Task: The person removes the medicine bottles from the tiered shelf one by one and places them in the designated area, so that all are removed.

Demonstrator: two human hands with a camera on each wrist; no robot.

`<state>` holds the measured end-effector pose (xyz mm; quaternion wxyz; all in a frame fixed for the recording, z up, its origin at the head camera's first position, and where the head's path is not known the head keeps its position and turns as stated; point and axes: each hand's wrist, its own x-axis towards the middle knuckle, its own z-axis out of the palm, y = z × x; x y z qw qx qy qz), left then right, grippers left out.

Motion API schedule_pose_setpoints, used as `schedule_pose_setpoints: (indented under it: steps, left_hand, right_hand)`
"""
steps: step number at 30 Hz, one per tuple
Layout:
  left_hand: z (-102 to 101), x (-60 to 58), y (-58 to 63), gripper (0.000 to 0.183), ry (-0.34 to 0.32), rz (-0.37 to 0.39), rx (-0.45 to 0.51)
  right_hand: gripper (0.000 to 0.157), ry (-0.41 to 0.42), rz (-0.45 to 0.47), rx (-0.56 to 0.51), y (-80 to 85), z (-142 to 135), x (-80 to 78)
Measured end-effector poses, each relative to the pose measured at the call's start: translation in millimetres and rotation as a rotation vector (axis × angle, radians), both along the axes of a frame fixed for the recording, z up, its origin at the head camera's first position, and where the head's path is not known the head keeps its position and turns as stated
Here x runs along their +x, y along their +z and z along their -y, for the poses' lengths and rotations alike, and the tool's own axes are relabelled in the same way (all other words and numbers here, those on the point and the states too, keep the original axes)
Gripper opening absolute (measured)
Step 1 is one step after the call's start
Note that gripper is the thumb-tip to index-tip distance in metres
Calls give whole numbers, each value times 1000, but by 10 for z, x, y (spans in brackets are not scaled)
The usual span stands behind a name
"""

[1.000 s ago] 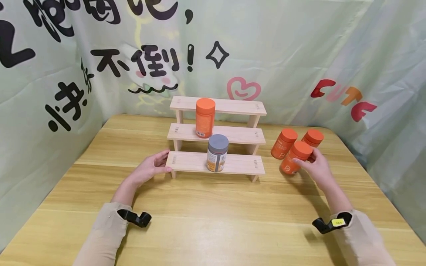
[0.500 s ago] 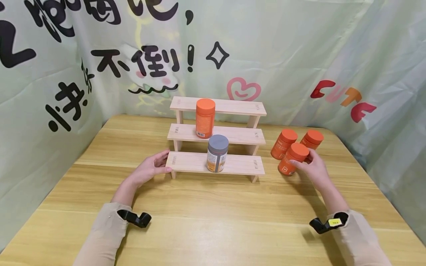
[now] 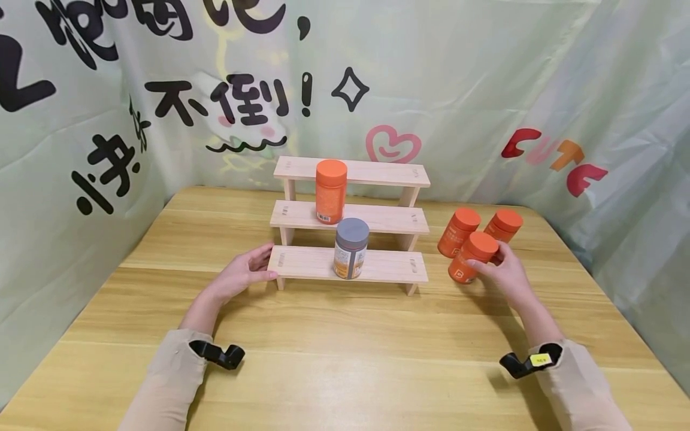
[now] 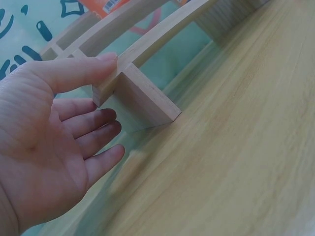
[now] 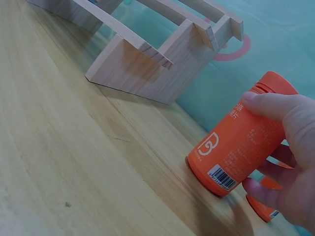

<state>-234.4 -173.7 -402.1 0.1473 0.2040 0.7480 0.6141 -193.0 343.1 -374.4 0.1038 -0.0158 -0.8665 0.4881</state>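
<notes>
At the left end of a three-tier wooden stand, my left hand pinches the lowest board between thumb and index finger; its other fingers are loosely bent. My right hand grips an orange bottle with an orange lid, thumb on the near side and fingers behind. That bottle leans slightly, its base at or just above the table; I cannot tell which. Two more orange bottles, one left and one right, stand just behind it. A grey-lidded jar is on the lowest board.
One orange bottle stands on the middle board, left of its centre. The wood-grain table extends around the stand. A printed curtain hangs behind the table and along both sides.
My right hand and the orange bottle in it have shifted slightly left, towards the stand. The left hand, the stand and the other containers have stayed put.
</notes>
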Motion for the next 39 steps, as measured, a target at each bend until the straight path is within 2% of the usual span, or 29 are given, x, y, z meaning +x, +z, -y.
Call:
schedule_pose_setpoints:
  steps: [10,16,18,21,25,30,35,39]
  left_hand:
    - [-5,7,8,78,4,-19,-13]
    - [-7,11,2,78,6,-17,-10]
    - [-8,9,1,78,5,-15,-10]
    - [-7,6,-1,79,6,-11,-8]
    - [-5,7,1,79,9,-10,-9]
    - [-1,10,-6,78,7,-11,-12]
    - [2,14,-10,78,2,-4,-12]
    - [-1,14,6,78,6,-7,-19]
  right_hand:
    - [71,16,10,-8,-5,-27,40]
    - [61,6,-65,-64,120,-60,87]
    - [52,23,-108,-114,169,-85,91]
    - [41,81,-166,-242,250,-120,83]
    - [38,141,-199,-346,383,-130,42]
    - [37,87,-134,-207,603,-60,-20]
    - [58,20,-28,-16,817,79,-84]
    - [64,58,3,-28,948,215,-148]
